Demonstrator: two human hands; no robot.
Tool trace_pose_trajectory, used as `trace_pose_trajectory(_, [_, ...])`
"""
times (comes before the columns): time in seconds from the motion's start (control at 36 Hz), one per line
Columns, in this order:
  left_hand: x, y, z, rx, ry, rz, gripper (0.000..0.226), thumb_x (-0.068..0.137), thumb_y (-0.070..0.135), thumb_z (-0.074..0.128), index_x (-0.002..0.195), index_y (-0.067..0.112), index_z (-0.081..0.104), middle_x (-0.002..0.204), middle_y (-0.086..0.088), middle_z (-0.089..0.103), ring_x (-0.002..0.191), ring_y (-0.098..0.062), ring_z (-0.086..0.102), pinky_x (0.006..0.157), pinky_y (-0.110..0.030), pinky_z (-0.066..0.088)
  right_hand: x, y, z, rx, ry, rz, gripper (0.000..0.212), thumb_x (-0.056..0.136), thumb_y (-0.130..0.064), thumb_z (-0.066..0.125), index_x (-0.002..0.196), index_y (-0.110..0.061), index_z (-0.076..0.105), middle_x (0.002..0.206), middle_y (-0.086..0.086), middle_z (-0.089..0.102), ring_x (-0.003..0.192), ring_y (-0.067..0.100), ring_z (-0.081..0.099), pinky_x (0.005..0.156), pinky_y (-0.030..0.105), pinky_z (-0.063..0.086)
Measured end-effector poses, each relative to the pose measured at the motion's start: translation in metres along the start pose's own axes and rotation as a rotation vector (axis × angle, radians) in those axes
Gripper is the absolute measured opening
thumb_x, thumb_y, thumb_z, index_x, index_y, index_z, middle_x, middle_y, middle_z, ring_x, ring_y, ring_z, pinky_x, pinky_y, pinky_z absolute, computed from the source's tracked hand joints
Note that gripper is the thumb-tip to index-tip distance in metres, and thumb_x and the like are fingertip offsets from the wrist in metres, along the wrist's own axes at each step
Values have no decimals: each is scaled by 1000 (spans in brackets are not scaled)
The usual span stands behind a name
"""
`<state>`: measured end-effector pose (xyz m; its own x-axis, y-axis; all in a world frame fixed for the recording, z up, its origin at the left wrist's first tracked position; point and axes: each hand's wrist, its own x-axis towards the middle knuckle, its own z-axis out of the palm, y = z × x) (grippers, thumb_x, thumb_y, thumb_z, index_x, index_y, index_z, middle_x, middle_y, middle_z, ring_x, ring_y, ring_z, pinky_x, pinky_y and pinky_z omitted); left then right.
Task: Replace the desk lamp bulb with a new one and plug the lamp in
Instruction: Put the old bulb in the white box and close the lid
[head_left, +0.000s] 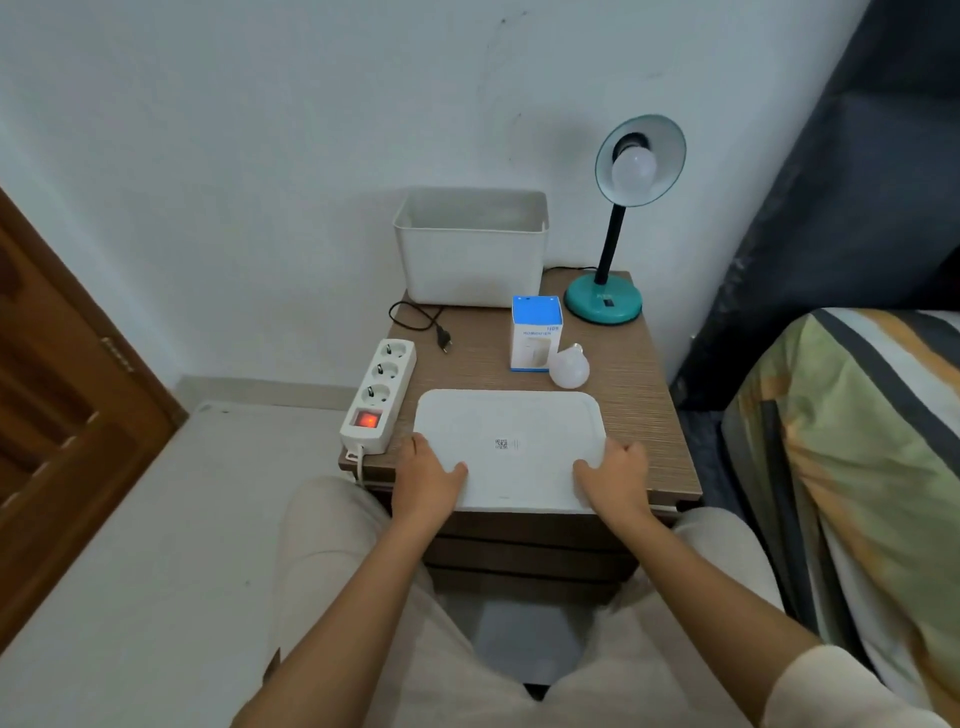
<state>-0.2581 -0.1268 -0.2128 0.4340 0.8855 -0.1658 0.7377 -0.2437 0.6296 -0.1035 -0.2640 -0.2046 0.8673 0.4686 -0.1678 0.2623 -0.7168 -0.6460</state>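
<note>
A teal desk lamp (602, 299) stands at the back right of the wooden nightstand (644, 415), with a white bulb (634, 169) in its shade. Its black cord ends in a loose plug (444, 340) lying near the white power strip (379, 395), whose red switch glows. A loose white bulb (569, 366) lies beside a blue and white bulb box (536, 332). My left hand (426, 475) and my right hand (615, 473) grip the near corners of a flat white lid (511, 441) at the front edge.
A white open storage bin (470, 249) stands at the back against the wall. A bed with a striped cover (852, 447) is on the right. A brown wooden door (62, 395) is at the left. My knees are below the nightstand.
</note>
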Motion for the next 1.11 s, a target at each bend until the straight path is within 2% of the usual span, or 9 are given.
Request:
trace_pose_trajectory(0.25, [46, 21, -20, -132, 14, 89, 54, 89, 33, 59, 130, 3, 42, 134, -12, 47, 122, -28, 45, 102, -37, 38, 39, -30, -3, 57, 57, -31, 41, 89, -23, 56, 122, 0, 48, 126, 17, 40, 118, 32, 43, 99, 39, 39])
trace_pose_trajectory(0.33, [78, 40, -39, -192, 30, 116, 58, 91, 39, 53, 133, 2, 40, 139, -16, 43, 127, -30, 42, 106, -41, 35, 60, -48, -2, 94, 76, -47, 46, 90, -24, 56, 129, -4, 43, 128, 16, 39, 120, 31, 43, 99, 38, 39])
trace_pose_trajectory(0.47, [144, 84, -78, -282, 177, 132, 50, 94, 33, 51, 130, -1, 42, 138, -19, 42, 128, -29, 39, 99, -30, 30, 95, -68, 7, 127, 99, -49, 58, 89, -29, 58, 139, -11, 35, 127, 15, 39, 116, 31, 45, 97, 39, 41])
trace_pose_trajectory(0.61, [211, 108, -105, -305, 213, 133, 62, 93, 38, 52, 136, -2, 33, 143, -18, 34, 132, -27, 35, 103, -32, 29, 122, -66, 20, 125, 103, 14, 59, 89, -34, 56, 137, -8, 35, 128, 19, 42, 120, 36, 43, 100, 45, 37])
trace_pose_trajectory(0.72, [251, 116, -115, -243, 188, 169, 80, 87, 45, 58, 143, 1, 21, 151, -15, 24, 139, -26, 24, 110, -35, 23, 146, -64, 20, 158, 117, 12, 57, 87, -30, 61, 133, -4, 39, 126, 23, 49, 117, 38, 45, 97, 42, 36])
trace_pose_trajectory(0.83, [280, 117, -116, -244, 138, 212, 81, 81, 49, 65, 137, 4, 29, 145, -13, 32, 133, -27, 33, 102, -34, 31, 166, -63, 18, 168, 124, -1, 54, 85, -29, 64, 128, -4, 45, 123, 21, 54, 113, 35, 48, 93, 39, 39])
trace_pose_trajectory(0.97, [298, 116, -112, -257, 95, 233, 81, 73, 57, 69, 131, 10, 39, 136, -9, 41, 124, -24, 42, 100, -36, 39, 178, -66, 16, 215, 154, -34, 59, 83, -28, 67, 134, -9, 45, 130, 16, 54, 119, 32, 48, 100, 36, 36])
trace_pose_trajectory(1.06, [304, 116, -110, -269, 95, 217, 99, 68, 64, 68, 141, 9, 29, 143, -11, 34, 131, -26, 36, 107, -45, 36, 184, -68, 13, 247, 178, -47, 58, 82, -28, 67, 133, -10, 45, 129, 14, 54, 119, 30, 48, 102, 39, 37])
trace_pose_trajectory(1.11, [306, 116, -109, -289, 103, 210, 103, 70, 62, 68, 145, 8, 21, 147, -12, 28, 136, -27, 30, 111, -46, 32, 186, -71, 9, 294, 201, -63, 57, 81, -30, 66, 132, -13, 46, 127, 11, 55, 116, 26, 50, 102, 44, 41])
